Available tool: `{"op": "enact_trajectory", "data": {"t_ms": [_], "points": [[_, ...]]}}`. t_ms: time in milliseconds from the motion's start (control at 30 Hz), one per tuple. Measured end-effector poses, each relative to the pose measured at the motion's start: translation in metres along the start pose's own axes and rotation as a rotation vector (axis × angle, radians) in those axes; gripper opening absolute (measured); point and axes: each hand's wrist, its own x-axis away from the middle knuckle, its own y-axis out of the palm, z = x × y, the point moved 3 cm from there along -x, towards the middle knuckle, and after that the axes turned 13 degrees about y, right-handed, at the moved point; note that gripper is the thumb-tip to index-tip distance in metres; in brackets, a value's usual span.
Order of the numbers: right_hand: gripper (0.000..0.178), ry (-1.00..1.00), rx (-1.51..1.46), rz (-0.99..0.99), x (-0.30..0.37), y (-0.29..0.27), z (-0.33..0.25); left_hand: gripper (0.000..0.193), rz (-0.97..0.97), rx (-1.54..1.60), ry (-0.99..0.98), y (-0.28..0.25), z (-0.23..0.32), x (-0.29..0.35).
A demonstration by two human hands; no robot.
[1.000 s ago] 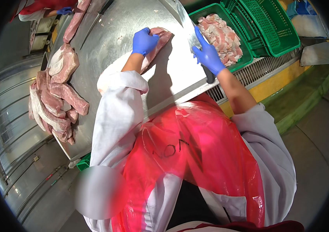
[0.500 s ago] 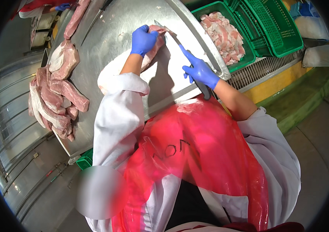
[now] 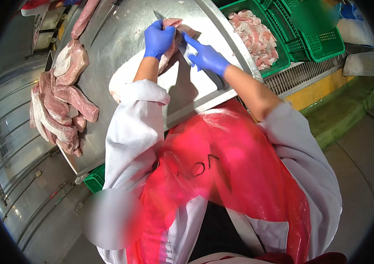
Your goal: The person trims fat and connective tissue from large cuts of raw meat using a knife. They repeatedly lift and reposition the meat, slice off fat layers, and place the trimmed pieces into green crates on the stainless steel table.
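Note:
My left hand point(image 3: 158, 40), in a blue glove, is closed on the far end of a long piece of raw meat point(image 3: 127, 75). The meat lies with its pale fatty side toward me on a white cutting board point(image 3: 213, 33). My gloved right hand point(image 3: 209, 58) grips a black-handled knife point(image 3: 216, 81), forefinger stretched along the blade. The blade runs through or under the meat, partly hidden there, and its tip shows beyond my left hand. A reddish flap of meat point(image 3: 187, 30) lies over the blade side.
Several raw meat pieces point(image 3: 59, 112) are heaped on the metal table point(image 3: 121, 26) at left. Another knife point(image 3: 104, 25) lies beyond. At right, a green crate point(image 3: 286, 65) holds cut meat, beside green baskets point(image 3: 327, 46) and a roller conveyor point(image 3: 305, 75). Another person's gloved hand shows at the top left.
My right hand has moved left and away from me, driving the knife across the meat. My left hand has shifted slightly left and farther off, still holding the meat.

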Motion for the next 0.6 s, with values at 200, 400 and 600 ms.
{"op": "enact_trajectory", "data": {"t_ms": [200,400,600], "points": [[0.074,-0.087,-0.068,-0.038,0.004,0.023,-0.006,0.026,0.266,0.181,-0.200,-0.022,-0.016,-0.008],[0.066,0.009,-0.165,-0.065,-0.015,0.043,-0.015,0.012,0.524,0.421,-0.199,-0.018,0.023,0.004],[0.052,-0.226,0.117,0.122,-0.022,0.092,0.039,0.008,0.745,0.326,0.068,0.008,0.036,0.018]]}}
